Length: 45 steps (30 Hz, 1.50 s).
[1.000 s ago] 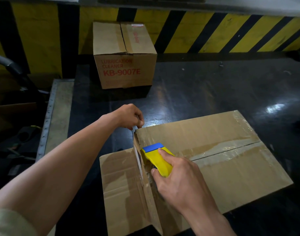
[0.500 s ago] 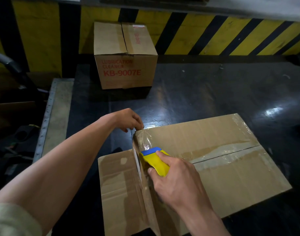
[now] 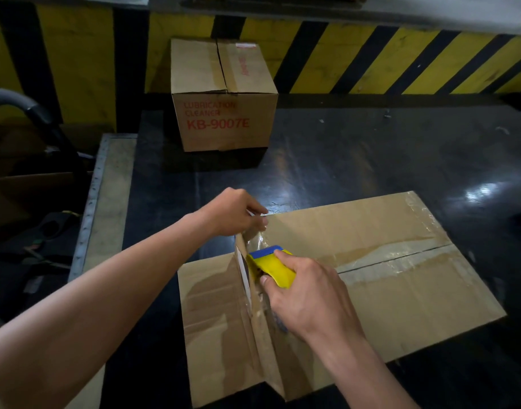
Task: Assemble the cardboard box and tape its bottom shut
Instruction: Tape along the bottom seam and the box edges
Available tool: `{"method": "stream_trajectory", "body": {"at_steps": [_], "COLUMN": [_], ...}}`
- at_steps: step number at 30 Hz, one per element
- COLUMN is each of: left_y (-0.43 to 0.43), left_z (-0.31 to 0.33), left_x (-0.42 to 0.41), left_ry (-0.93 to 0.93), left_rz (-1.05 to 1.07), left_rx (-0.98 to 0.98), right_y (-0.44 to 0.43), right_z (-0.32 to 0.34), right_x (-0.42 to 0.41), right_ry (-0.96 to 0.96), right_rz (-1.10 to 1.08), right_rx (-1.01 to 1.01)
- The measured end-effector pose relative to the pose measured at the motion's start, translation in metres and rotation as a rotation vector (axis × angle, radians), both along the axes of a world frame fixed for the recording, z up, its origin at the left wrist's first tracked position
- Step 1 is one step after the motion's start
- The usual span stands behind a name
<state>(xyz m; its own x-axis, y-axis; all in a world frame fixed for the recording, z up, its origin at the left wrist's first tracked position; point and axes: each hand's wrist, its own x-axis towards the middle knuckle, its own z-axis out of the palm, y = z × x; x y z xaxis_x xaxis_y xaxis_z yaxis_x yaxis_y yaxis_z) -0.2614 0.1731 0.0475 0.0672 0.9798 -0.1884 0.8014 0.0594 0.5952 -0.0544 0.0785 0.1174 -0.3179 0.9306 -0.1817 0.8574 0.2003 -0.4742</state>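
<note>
Your box (image 3: 356,276) lies collapsed on the dark table (image 3: 371,160) right in front of you, its broad taped face up and one flap (image 3: 215,326) spread flat toward your left. Your left hand (image 3: 232,212) pinches the far corner of the fold, fingers narrowed on the card's edge, probably to hold that crease up and steady while you work along it. Your right hand (image 3: 303,296) is wrapped round a yellow tool (image 3: 272,268) with a blue tip, nose pressed into the crease. Whether it is cutting or laying tape you cannot tell from here.

The card is plain brown corrugated, dull, with soft creases. Glossy clear tape (image 3: 395,258) runs along the centre seam and wrinkles near the far right corner, catching the light. The table is black and shiny. A second, squared-up carton (image 3: 223,95) with red print stands well apart at the back, against yellow-and-black stripes.

The box is not yet squared up, so assembly seems barely begun.
</note>
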Motion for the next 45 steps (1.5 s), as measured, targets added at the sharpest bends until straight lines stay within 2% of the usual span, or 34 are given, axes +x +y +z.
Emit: {"method": "stream_trajectory", "body": {"at_steps": [13,18,22,25,27,32,45], "left_y": [-0.016,-0.016,-0.016,-0.025,-0.035,-0.061,-0.060], "left_z": [-0.021,-0.021,-0.017,-0.011,-0.010,-0.031,-0.039], "left_x": [0.000,0.002,0.003,0.012,0.023,0.030,0.025], "left_ry": [0.080,0.098,0.184,0.320,0.337,0.427,0.436], "left_rz": [-0.031,-0.031,-0.054,-0.140,-0.188,-0.366,-0.353], "left_rx": [0.037,0.066,0.075,0.222,0.316,0.173,0.132], "right_y": [-0.016,-0.044,-0.053,-0.054,-0.055,-0.055,-0.081], "right_z": [0.018,0.018,0.012,0.007,0.005,0.003,0.015], "right_x": [0.015,0.039,0.039,0.035,0.035,0.039,0.059], "right_ry": [-0.037,-0.010,-0.021,-0.024,-0.018,-0.009,0.028], "right_rz": [0.067,0.001,0.001,-0.010,-0.018,-0.025,0.002], "right_rx": [-0.026,-0.056,-0.033,-0.011,-0.001,0.025,-0.019]}}
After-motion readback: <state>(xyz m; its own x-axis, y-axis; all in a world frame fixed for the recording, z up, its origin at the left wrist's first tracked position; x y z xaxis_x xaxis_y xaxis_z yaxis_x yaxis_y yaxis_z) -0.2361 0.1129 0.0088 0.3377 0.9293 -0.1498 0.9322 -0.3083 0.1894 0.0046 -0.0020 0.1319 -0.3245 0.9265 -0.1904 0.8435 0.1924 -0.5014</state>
